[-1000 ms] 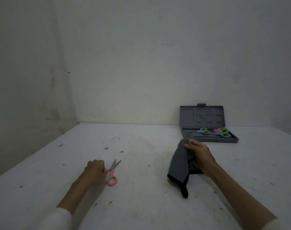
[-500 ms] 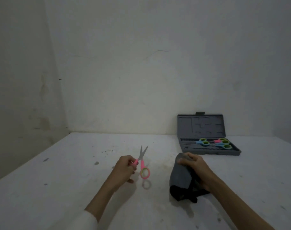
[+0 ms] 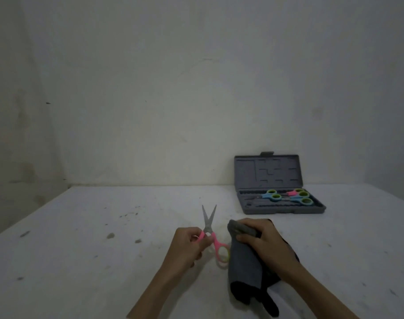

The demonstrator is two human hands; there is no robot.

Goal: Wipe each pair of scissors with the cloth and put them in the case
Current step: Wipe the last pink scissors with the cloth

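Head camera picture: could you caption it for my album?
Left hand holds pink scissors; right hand grips grey cloth; open case beyond.

A white table [image 3: 86,231] is filling the lower half of the view, its surface showing dark specks and scuffs, most of them toward the left. It is butting into a corner where two plain, off-white walls are meeting: the back wall [image 3: 196,88] and the left wall [image 3: 16,134], which is carrying faint brownish stains. Dim, even light is lying over everything.
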